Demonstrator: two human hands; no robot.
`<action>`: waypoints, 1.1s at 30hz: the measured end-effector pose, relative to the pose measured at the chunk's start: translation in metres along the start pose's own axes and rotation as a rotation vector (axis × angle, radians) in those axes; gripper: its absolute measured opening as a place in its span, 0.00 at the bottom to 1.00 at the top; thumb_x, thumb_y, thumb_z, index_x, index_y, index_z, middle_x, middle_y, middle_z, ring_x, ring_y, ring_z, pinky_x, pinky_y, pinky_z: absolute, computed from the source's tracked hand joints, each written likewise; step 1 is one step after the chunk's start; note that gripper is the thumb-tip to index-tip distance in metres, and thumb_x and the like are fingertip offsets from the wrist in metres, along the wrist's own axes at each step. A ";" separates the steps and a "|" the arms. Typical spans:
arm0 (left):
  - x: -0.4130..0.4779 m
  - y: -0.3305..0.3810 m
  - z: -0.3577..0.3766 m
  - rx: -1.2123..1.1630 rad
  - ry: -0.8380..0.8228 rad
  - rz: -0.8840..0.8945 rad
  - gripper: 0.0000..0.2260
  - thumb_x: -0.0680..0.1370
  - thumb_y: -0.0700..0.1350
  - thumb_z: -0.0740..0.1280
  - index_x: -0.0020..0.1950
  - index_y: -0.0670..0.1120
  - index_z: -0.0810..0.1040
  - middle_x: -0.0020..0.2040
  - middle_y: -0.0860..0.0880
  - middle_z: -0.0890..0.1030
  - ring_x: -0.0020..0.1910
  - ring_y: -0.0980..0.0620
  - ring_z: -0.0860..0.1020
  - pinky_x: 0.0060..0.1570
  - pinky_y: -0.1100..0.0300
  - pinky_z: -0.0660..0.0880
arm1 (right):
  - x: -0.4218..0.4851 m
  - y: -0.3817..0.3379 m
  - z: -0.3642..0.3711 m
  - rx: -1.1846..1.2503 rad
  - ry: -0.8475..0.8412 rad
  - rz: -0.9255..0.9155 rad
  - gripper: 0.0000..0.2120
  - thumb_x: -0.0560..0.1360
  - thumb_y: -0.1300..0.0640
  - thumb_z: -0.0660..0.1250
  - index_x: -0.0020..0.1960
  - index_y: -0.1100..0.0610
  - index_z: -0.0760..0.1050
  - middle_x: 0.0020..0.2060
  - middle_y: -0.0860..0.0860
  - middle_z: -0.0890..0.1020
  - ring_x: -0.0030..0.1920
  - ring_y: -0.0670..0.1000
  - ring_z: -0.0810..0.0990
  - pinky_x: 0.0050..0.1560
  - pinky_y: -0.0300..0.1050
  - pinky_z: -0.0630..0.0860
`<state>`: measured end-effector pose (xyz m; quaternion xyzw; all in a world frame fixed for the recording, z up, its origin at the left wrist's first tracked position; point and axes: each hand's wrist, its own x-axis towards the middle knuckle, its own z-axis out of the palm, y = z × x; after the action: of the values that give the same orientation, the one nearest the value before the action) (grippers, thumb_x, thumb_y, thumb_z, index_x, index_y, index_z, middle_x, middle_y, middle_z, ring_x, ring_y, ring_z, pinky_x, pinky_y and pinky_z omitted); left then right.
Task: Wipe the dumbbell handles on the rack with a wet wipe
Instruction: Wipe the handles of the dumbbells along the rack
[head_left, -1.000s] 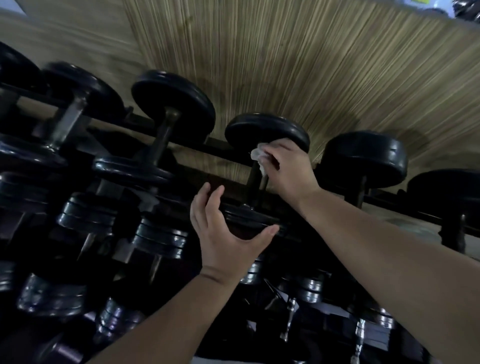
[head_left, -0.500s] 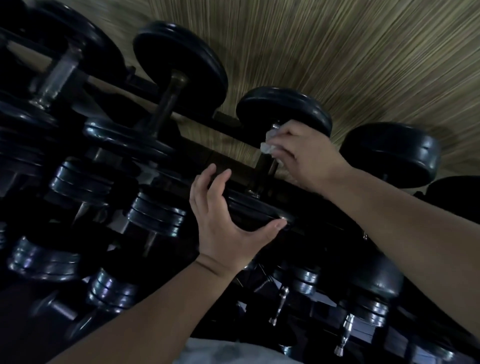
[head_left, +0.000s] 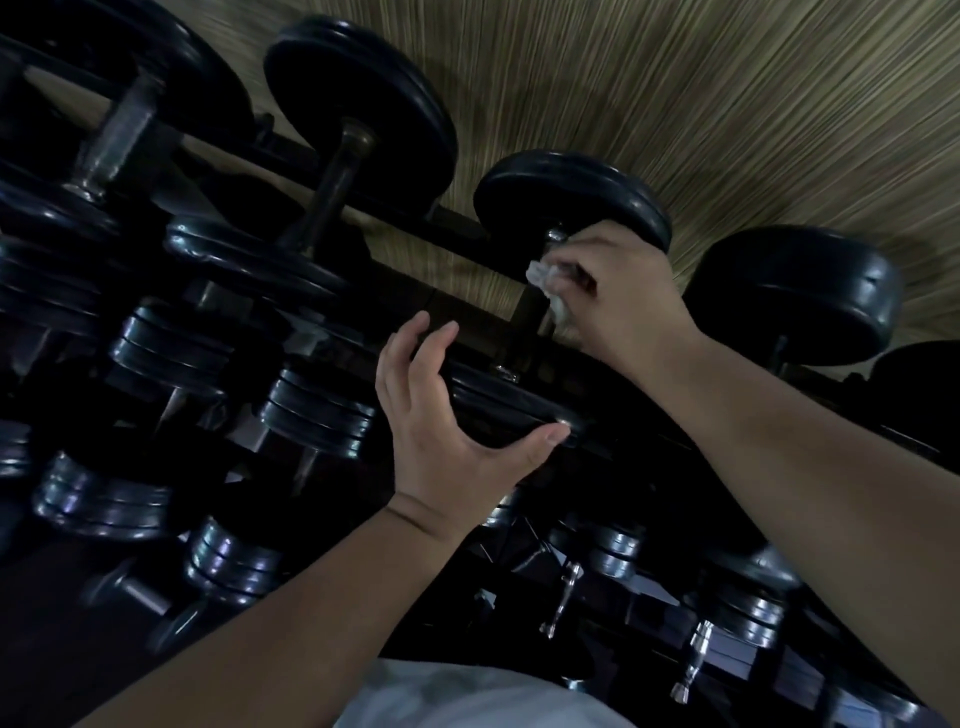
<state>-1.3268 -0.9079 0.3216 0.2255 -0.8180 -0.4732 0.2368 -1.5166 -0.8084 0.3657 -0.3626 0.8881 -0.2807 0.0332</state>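
Observation:
A black dumbbell lies on the top row of the dark rack. My right hand is wrapped round its handle near the far weight head, holding a white wet wipe against the bar. The handle is mostly hidden under my fingers. My left hand cups the near weight head of the same dumbbell, fingers spread over its left side and thumb along its lower rim.
More black dumbbells sit on the top row to the left and right. Lower rows hold several smaller dumbbells with chrome ends. A striped beige floor lies beyond the rack.
My right hand with the wipe has slid up the handle toward the far weight head. The view has shifted closer and tilted. My left hand stays on the near weight head.

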 end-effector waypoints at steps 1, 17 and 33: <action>0.000 -0.001 0.000 0.000 0.003 0.006 0.47 0.64 0.69 0.77 0.76 0.51 0.63 0.78 0.45 0.61 0.77 0.39 0.61 0.72 0.35 0.68 | 0.000 -0.004 0.001 0.009 0.009 0.056 0.08 0.78 0.57 0.69 0.55 0.54 0.83 0.53 0.47 0.79 0.53 0.43 0.77 0.56 0.30 0.71; 0.000 -0.001 0.000 0.014 -0.014 -0.008 0.51 0.66 0.73 0.73 0.77 0.42 0.65 0.78 0.40 0.62 0.78 0.41 0.61 0.76 0.51 0.64 | -0.024 -0.009 0.014 0.356 0.072 0.494 0.03 0.74 0.53 0.75 0.47 0.48 0.83 0.42 0.43 0.84 0.46 0.41 0.83 0.48 0.42 0.81; 0.001 0.000 -0.001 0.018 -0.015 0.032 0.51 0.66 0.71 0.74 0.77 0.41 0.65 0.77 0.40 0.64 0.76 0.41 0.64 0.75 0.62 0.63 | -0.023 -0.016 0.019 0.810 0.199 0.841 0.06 0.69 0.58 0.80 0.40 0.54 0.83 0.39 0.55 0.86 0.41 0.57 0.87 0.44 0.57 0.85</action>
<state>-1.3267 -0.9094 0.3220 0.2111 -0.8274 -0.4637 0.2363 -1.4848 -0.8114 0.3553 0.0901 0.7766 -0.5927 0.1939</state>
